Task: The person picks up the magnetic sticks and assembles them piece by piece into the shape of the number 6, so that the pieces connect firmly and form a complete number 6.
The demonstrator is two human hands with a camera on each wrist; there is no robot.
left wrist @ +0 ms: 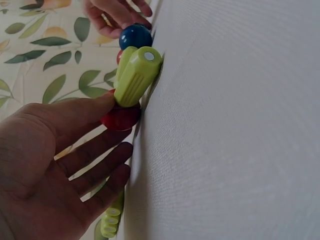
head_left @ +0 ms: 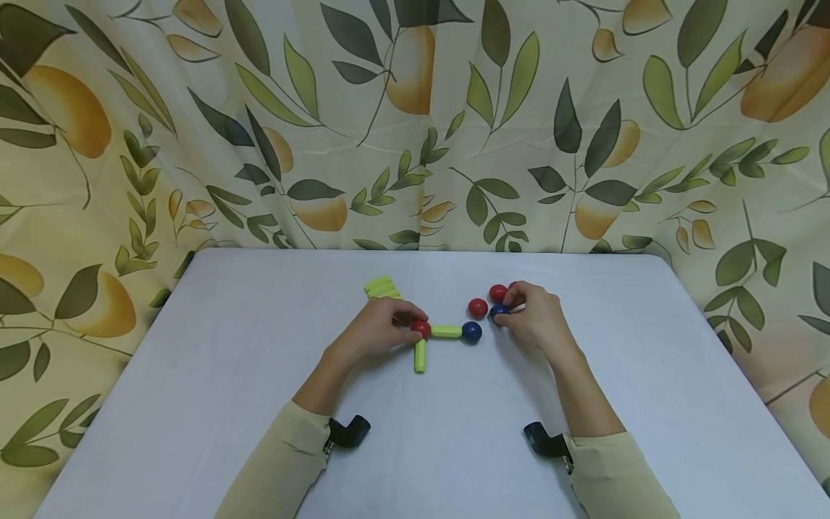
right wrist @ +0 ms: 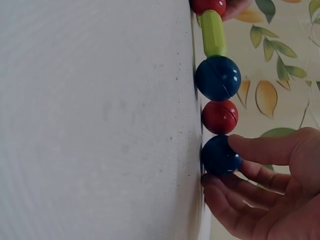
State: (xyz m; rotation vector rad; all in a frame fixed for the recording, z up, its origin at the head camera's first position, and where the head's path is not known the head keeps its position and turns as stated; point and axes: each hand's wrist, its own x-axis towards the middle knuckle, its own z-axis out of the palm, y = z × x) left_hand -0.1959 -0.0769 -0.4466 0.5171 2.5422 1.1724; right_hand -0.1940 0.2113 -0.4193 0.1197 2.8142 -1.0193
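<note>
My left hand [head_left: 375, 328] pinches a red ball [head_left: 421, 329] between thumb and fingers on the white table. From that ball one green stick [head_left: 447, 331] runs right to a blue ball [head_left: 471, 332], and another green stick [head_left: 420, 357] points toward the near edge. In the left wrist view the thumb lies against the red ball [left wrist: 121, 118], beside the sticks. Farther right, my right hand [head_left: 537, 317] has thumb and fingers around a second blue ball [right wrist: 220, 156]. That ball sits close to loose red balls [head_left: 478, 308] in the head view.
Several green sticks [head_left: 382, 287] lie side by side behind my left hand. Another red ball [head_left: 498, 293] sits by the right fingers, and one more is partly hidden by them. A curtain with leaves and fruit [head_left: 415, 144] hangs behind the table [head_left: 194, 404].
</note>
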